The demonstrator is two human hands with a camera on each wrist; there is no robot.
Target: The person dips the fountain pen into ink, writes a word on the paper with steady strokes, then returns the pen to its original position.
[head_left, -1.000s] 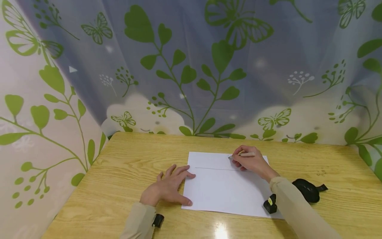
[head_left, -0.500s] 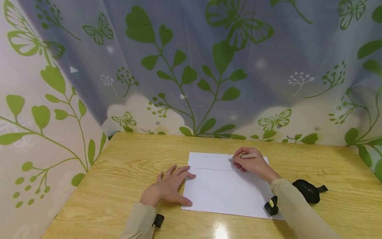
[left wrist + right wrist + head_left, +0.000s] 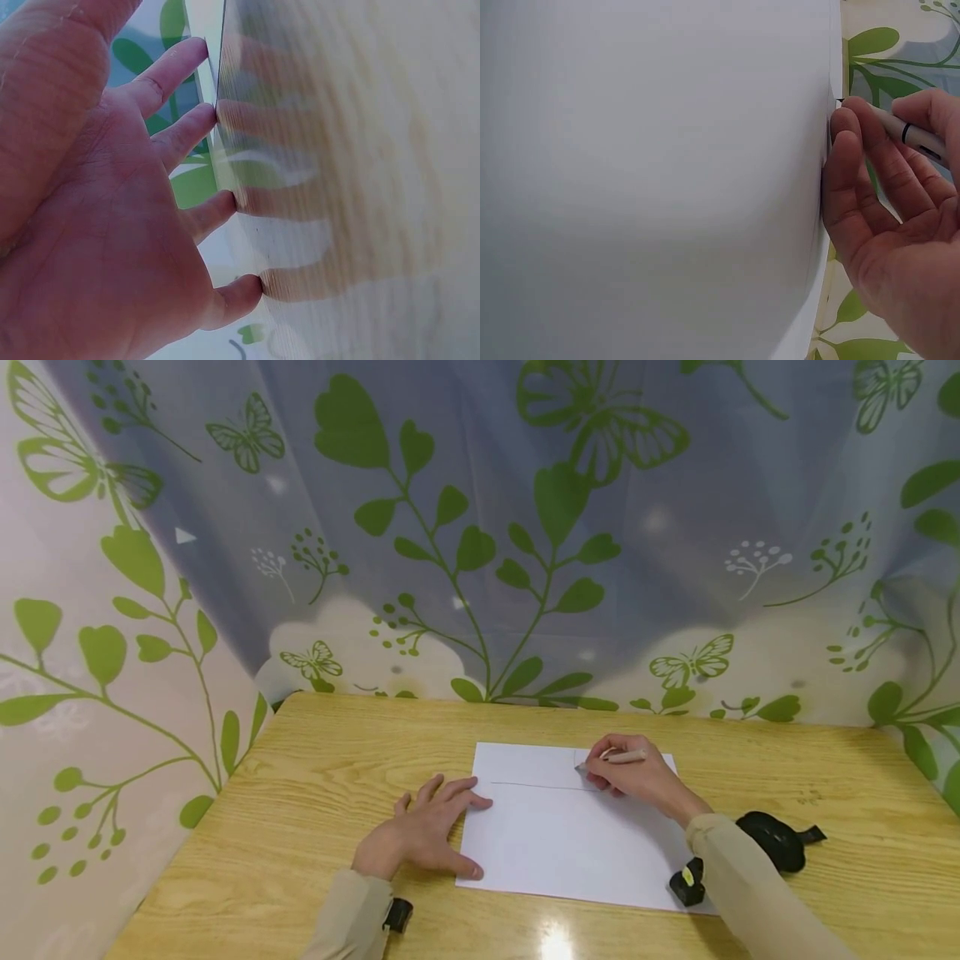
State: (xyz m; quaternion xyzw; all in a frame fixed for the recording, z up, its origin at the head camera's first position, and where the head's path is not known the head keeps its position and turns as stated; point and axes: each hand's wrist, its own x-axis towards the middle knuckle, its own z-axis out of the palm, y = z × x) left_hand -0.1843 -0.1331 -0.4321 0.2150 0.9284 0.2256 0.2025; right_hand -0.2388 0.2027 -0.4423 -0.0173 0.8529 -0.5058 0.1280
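A white sheet of paper [image 3: 555, 852] lies flat on the wooden table. My right hand [image 3: 637, 777] pinches a light-coloured pen [image 3: 626, 757], its tip at the paper near the far edge. In the right wrist view, the pen [image 3: 928, 142] shows a dark ring, and the curled fingers rest against the paper [image 3: 667, 150]. A long thin horizontal line [image 3: 525, 785] crosses the upper part of the sheet; a short vertical stroke [image 3: 575, 758] ends at the pen tip. My left hand [image 3: 420, 835] lies with fingers spread, index fingertip and thumb on the paper's left edge, the other fingertips touching the table.
A black rounded object with a short tab [image 3: 776, 842] lies on the table [image 3: 337, 752] beside the right forearm. Small black wrist cameras sit on both sleeves. A curtain [image 3: 450, 568] with green leaves and butterflies hangs behind the table and to the left.
The right hand has moved slightly toward the near side with the pen, and the short vertical stroke is longer. My left hand has stayed in place.
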